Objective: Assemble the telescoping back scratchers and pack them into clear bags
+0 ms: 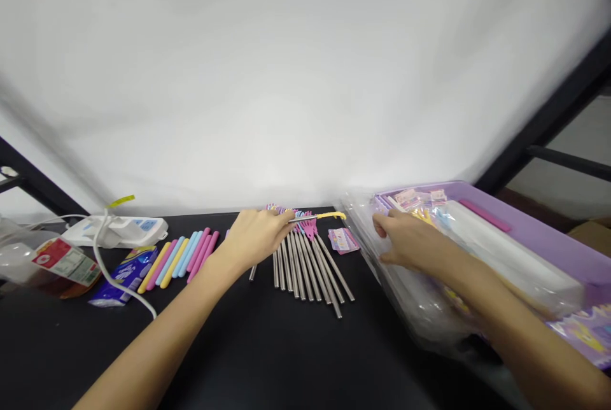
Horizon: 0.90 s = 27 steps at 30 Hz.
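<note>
While the left hand [252, 238] pinches a thin steel straw [312, 219] with a yellow tip, its fingers wrap tight and hold the straw level. A snug pinch like that is a good way to hold something so thin. The right hand [405, 241] rests on a clear plastic bag [410, 298] with its fingers a bit curled, and I cannot tell if it grips the bag or only touches it. The bag lies over a lilac tray [539, 225], with a white roll [506, 251] and small paper packets [410, 198] there too. Just past the left hand, more steel straws [305, 270] lie in a fan on the black table [286, 359], with pink bits [308, 226] at their top and small pink cards [344, 240] beside them. Further left lie colored sticks [179, 263], a blue packet [123, 276], a white power strip [114, 232] and a plastic bag with a red label [67, 260]. Far off stand a white wall [286, 79], a black metal frame [548, 123] and a cardboard box [592, 235].
</note>
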{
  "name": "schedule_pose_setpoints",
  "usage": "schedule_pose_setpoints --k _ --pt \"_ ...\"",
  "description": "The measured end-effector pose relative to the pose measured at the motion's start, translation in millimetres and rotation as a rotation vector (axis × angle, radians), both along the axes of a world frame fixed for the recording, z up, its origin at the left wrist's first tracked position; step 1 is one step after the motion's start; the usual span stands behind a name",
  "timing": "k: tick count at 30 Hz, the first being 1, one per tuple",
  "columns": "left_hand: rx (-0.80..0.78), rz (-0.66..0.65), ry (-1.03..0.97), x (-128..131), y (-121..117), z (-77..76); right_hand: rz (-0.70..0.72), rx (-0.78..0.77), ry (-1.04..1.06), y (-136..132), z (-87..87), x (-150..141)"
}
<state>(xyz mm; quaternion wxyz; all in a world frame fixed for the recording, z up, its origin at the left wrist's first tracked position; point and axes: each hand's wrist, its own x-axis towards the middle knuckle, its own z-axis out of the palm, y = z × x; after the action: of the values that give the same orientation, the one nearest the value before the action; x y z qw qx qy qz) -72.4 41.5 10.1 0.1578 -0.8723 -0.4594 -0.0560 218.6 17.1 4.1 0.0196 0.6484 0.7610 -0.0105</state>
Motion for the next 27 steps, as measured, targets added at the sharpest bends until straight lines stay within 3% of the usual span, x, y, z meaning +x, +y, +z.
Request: schedule_pose_setpoints --k 4,11,19,23,27 --pt "-0.004 -0.038 -0.01 3.6 -0.5 -3.8 -0.018 -0.001 0.105 1.7 -3.7 7.8" --pt "0.003 -0.087 -0.007 10.7 -2.0 -14.9 -0.118 0.159 0.126 -3.2 -6.3 14.2" --pt "-0.01 -0.114 -0.006 17.4 -3.9 -17.0 -0.18 0.188 0.073 -2.9 -5.4 10.3" --pt "-0.043 -0.104 -0.057 13.0 -1.8 -14.2 -0.228 0.26 0.092 1.0 5.0 6.6" --pt "-0.195 -0.088 -0.265 7.8 -0.7 -4.9 -0.252 0.213 0.196 10.6 30.4 4.0"
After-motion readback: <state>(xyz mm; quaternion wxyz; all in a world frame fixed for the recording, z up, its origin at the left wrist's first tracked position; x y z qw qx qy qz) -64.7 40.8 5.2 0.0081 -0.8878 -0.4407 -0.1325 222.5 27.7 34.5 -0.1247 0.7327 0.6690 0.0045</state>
